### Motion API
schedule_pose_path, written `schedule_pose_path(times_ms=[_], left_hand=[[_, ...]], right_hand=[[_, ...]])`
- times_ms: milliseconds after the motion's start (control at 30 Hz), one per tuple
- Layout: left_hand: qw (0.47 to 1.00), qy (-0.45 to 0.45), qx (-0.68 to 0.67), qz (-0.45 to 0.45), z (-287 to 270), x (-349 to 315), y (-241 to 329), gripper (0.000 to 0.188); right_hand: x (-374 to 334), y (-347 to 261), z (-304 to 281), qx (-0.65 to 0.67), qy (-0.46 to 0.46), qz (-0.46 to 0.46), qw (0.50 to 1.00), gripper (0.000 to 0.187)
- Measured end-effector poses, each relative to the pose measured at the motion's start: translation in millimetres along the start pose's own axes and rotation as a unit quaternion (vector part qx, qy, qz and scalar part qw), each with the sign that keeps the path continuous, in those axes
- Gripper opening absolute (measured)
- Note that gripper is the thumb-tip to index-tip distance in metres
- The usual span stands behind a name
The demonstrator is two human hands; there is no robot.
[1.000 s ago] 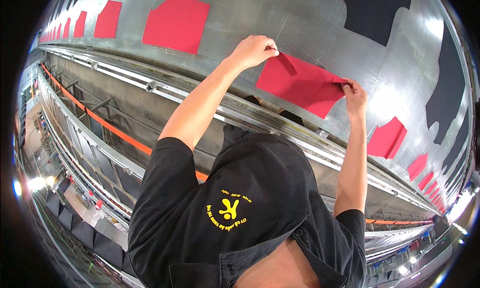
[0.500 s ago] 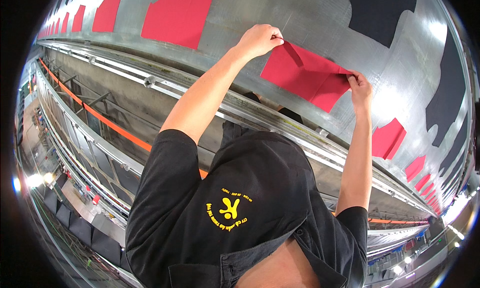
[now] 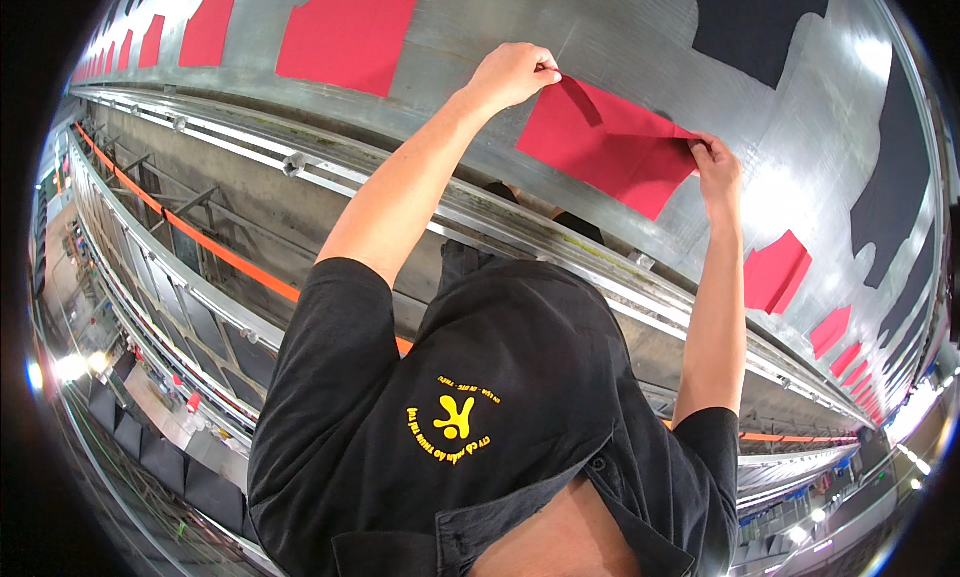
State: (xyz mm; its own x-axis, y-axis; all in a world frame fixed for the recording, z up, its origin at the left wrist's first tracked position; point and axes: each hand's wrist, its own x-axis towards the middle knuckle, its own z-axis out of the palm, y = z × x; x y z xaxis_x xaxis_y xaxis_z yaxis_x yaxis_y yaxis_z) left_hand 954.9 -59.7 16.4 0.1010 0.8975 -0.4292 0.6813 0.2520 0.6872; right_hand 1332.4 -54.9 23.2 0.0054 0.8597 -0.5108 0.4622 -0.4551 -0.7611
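A red fabric piece (image 3: 610,147) is stretched between my two hands over the grey metal table (image 3: 480,17). My left hand (image 3: 515,74) pinches its far left corner, with thumb and fingers closed. At the far right corner, my right hand (image 3: 716,167) grips the cloth between thumb and fingers. The far edge is lifted a little and casts shadows on the cloth, while the near edge seems to lie on the table; exact contact there is hard to tell.
Another red fabric piece (image 3: 347,35) lies flat to the left, with several more in a row beyond it. A folded-looking red piece (image 3: 777,273) lies at right. Black fabric pieces (image 3: 762,27) lie on the far side. A metal rail (image 3: 330,174) runs along the table's near edge.
Both hands keep their pinch on the red fabric piece. The hands and cloth have shifted very slightly up and left in the picture, together with the whole scene.
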Motion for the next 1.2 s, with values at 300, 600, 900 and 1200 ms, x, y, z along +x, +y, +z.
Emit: schedule_pose_path(times_ms=[300, 600, 900, 1200], left_hand=[[1.000, 0.012, -0.002, 0.025, 5.0, 4.7, -6.7, 0.026], [1.000, 0.012, -0.012, 0.011, 2.7, 1.8, -1.4, 0.024], [1.000, 0.011, -0.020, 0.004, 4.6, 4.2, -4.8, 0.025], [0.999, 0.033, -0.014, -0.005, 4.0, -1.1, 1.2, 0.026]], right_hand=[[5.7, 3.5, -1.9, -0.004, -0.011, -0.019, 1.000, 0.023], [4.3, 1.0, 0.8, 0.001, -0.006, -0.006, 1.000, 0.022], [10.8, 13.0, 1.0, -0.011, 0.007, -0.010, 1.000, 0.021], [9.8, 10.7, 4.0, -0.003, 0.016, 0.018, 1.000, 0.027]])
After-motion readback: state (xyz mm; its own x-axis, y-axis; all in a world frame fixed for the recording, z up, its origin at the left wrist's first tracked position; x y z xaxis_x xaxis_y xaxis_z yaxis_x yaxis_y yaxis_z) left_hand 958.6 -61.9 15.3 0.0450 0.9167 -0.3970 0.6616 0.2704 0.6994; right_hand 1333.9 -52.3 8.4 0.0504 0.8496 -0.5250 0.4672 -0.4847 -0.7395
